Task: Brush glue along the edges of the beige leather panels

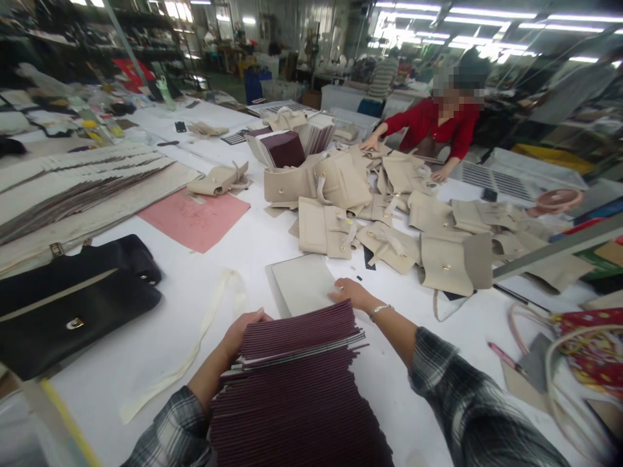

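Observation:
A long stack of maroon-edged panels (pixel 296 402) stands close in front of me, with a few pale edges showing partway along it. My left hand (pixel 246 331) is wrapped round the far left corner of this stack, its fingertips partly hidden behind it. Just past the stack lies a flat grey-white panel (pixel 302 282). My right hand (pixel 357 293) is closed at the panel's right edge, with the fingers curled and their tips partly out of sight. A pale strip (pixel 195 350) lies on the white table (pixel 409 395) left of my left hand.
Beige bag pieces (pixel 341 181) are heaped beyond my hands; a co-worker in a red top (pixel 413 126) reaches into them. At left are a black bag (pixel 82 298), a pink sheet (pixel 199 217) and layered pale panels (pixel 92 181). A metal post (pixel 559 246) slants across the right.

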`<state>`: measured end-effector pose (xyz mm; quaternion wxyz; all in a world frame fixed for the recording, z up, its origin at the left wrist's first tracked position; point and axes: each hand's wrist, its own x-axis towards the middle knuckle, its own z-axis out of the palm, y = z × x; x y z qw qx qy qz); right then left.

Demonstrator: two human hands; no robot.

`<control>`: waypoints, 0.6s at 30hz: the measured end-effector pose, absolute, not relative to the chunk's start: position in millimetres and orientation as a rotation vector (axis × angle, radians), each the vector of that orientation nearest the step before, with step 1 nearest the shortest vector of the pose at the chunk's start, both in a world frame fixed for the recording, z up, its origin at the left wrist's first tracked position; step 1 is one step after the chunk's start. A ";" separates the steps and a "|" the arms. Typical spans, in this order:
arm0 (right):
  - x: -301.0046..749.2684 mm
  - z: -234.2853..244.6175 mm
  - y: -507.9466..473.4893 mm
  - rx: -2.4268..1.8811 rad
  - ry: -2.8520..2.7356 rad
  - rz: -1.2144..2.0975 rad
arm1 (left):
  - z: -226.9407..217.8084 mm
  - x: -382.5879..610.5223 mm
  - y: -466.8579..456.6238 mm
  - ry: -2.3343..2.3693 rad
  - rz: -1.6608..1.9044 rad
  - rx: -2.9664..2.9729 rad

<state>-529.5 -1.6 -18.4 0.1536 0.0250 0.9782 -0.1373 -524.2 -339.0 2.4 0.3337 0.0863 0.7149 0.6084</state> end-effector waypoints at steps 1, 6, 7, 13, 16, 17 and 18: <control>-534.9 -22.3 -5.7 0.180 2.796 -0.393 | 2.8 -524.1 -339.0 1.878 1.579 0.229; -565.3 -37.6 -34.2 0.519 2.627 -0.516 | 11.6 -522.6 -338.5 1.903 1.585 0.228; -568.0 -39.4 -38.4 0.508 2.599 -0.561 | 12.3 -522.5 -338.6 1.906 1.590 0.229; -563.7 -42.6 -55.6 0.439 2.596 -0.623 | -0.4 -523.6 -341.3 1.926 1.609 0.217; -560.3 -38.6 -60.6 0.427 2.587 -0.681 | -5.1 -524.3 -341.8 1.945 1.609 0.234; -559.9 -36.6 -61.5 0.416 2.569 -0.710 | -5.0 -524.3 -341.7 1.940 1.610 0.234; -559.6 -34.7 -62.3 0.398 2.543 -0.742 | -4.2 -524.2 -341.6 1.935 1.615 0.231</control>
